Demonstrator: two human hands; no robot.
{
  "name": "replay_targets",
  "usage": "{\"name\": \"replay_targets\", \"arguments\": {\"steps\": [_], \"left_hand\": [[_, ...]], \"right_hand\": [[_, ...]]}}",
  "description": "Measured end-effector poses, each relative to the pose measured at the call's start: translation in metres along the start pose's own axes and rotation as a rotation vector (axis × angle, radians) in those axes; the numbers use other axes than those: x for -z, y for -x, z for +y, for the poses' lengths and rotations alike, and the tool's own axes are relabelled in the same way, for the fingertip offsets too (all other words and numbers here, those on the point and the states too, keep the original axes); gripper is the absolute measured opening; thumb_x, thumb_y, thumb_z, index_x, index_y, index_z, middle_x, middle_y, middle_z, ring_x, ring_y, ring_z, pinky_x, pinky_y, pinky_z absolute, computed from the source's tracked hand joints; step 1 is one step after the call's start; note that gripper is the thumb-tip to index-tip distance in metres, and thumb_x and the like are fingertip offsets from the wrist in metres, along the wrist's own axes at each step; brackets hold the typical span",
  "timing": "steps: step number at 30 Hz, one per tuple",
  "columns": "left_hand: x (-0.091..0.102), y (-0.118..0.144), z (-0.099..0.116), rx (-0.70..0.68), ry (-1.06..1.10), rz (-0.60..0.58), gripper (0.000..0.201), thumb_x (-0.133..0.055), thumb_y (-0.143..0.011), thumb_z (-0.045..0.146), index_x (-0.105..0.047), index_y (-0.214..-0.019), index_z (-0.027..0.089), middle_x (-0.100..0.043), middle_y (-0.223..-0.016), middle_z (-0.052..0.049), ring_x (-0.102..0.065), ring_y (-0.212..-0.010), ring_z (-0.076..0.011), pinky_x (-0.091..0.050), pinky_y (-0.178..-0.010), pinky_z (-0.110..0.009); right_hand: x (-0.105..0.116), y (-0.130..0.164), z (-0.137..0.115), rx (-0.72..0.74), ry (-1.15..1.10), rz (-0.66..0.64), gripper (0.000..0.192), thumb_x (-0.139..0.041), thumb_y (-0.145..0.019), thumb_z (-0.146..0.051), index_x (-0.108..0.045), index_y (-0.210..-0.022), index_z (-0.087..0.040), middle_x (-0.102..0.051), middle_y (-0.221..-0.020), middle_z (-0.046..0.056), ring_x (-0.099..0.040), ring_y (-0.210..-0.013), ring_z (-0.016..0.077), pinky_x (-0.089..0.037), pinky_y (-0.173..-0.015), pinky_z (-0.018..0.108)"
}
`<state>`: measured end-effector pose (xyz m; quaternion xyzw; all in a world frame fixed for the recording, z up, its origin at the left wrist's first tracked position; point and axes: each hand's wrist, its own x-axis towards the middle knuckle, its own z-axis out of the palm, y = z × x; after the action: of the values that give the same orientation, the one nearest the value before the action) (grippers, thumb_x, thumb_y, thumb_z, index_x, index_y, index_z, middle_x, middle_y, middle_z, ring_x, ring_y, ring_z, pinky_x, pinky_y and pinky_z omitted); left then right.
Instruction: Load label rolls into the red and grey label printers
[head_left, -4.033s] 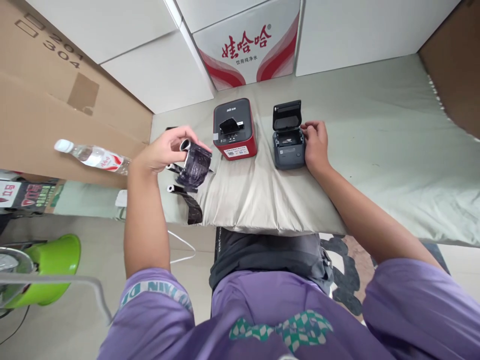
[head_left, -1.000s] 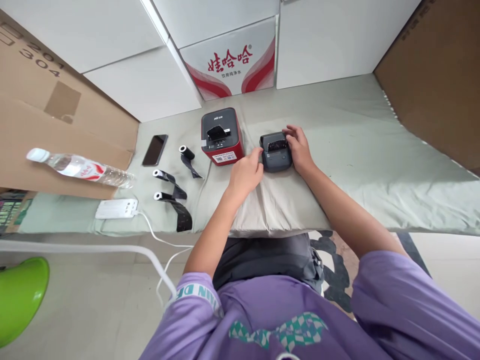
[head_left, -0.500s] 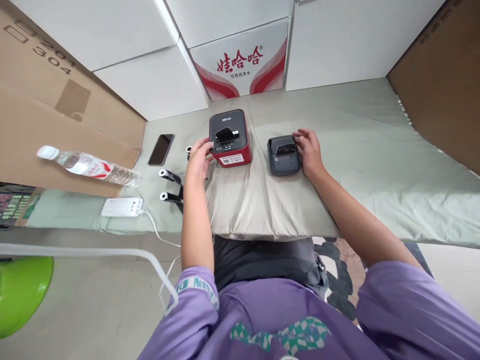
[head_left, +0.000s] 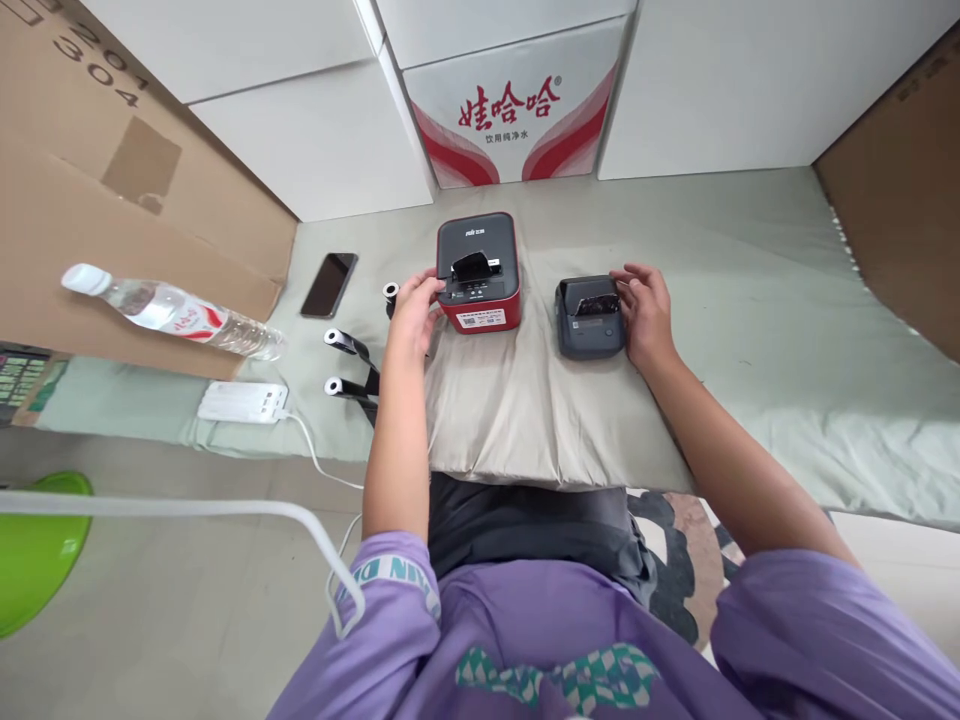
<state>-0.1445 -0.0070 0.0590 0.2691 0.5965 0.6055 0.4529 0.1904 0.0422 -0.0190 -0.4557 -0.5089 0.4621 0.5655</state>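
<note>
My left hand (head_left: 413, 304) rests its fingertips against the left side of a red and black label printer (head_left: 489, 292). Its fingers are stretched out and not wrapped around the printer. A strip of black label sticks up from the slot in the printer's top. To the right sits a smaller dark grey label printer (head_left: 591, 336), with a black label strip coming out of its top too. My right hand (head_left: 646, 312) lies along this printer's right side, fingers apart and slightly bent, touching its far right corner. Both printers stand on the cloth-covered table (head_left: 517, 430).
Several black label rolls (head_left: 345, 343) lie left of my left arm, partly hidden by it. Farther left are a phone (head_left: 329, 285), a white power bank (head_left: 242, 402) with a cable, and a water bottle (head_left: 176, 311). White boxes (head_left: 517, 110) line the back; cardboard (head_left: 187, 230) stands left.
My view has shifted a little, so the printers and hands appear slightly farther right. Both hands keep their places beside the printers.
</note>
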Motion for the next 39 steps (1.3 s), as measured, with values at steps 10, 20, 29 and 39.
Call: {"name": "replay_targets", "arguments": {"steps": [10, 20, 29, 39], "left_hand": [[-0.004, 0.002, 0.004, 0.037, 0.029, 0.002, 0.025, -0.067, -0.069, 0.013, -0.065, -0.092, 0.022, -0.067, -0.078, 0.004, -0.063, -0.070, -0.0110, -0.045, -0.058, -0.021], [0.007, -0.027, 0.036, -0.350, -0.615, -0.203, 0.025, -0.069, -0.081, 0.028, -0.080, -0.102, 0.020, -0.079, -0.101, -0.005, -0.070, -0.092, -0.0187, -0.054, -0.083, -0.028], [-0.053, -0.053, 0.087, -0.474, -1.666, -0.506, 0.039, -0.071, -0.078, 0.017, -0.086, -0.112, 0.027, -0.082, -0.108, -0.010, -0.074, -0.107, -0.0333, -0.052, -0.093, -0.039], [-0.054, -0.044, 0.087, -0.492, -1.779, -0.563, 0.042, -0.067, -0.081, 0.017, -0.085, -0.117, 0.027, -0.082, -0.115, -0.010, -0.072, -0.113, -0.0331, -0.053, -0.094, -0.038]], "right_hand": [[-0.006, 0.003, -0.005, -0.061, -0.123, 0.062, 0.041, -0.070, -0.084, -0.060, -0.060, -0.113, -0.032, -0.070, -0.121, 0.004, -0.071, -0.118, 0.0229, -0.058, -0.109, 0.043], [-0.008, 0.002, -0.005, -0.051, -0.133, 0.078, 0.037, -0.071, -0.084, -0.055, -0.061, -0.110, -0.031, -0.071, -0.117, 0.002, -0.070, -0.117, 0.0204, -0.056, -0.114, 0.042], [-0.007, 0.001, -0.005, -0.057, -0.124, 0.059, 0.039, -0.070, -0.084, -0.056, -0.060, -0.112, -0.031, -0.070, -0.118, 0.003, -0.071, -0.115, 0.0212, -0.056, -0.113, 0.043], [-0.008, 0.003, -0.009, -0.048, -0.120, 0.064, 0.034, -0.069, -0.086, -0.053, -0.061, -0.111, -0.031, -0.070, -0.116, 0.003, -0.071, -0.116, 0.0218, -0.055, -0.115, 0.044]]}}
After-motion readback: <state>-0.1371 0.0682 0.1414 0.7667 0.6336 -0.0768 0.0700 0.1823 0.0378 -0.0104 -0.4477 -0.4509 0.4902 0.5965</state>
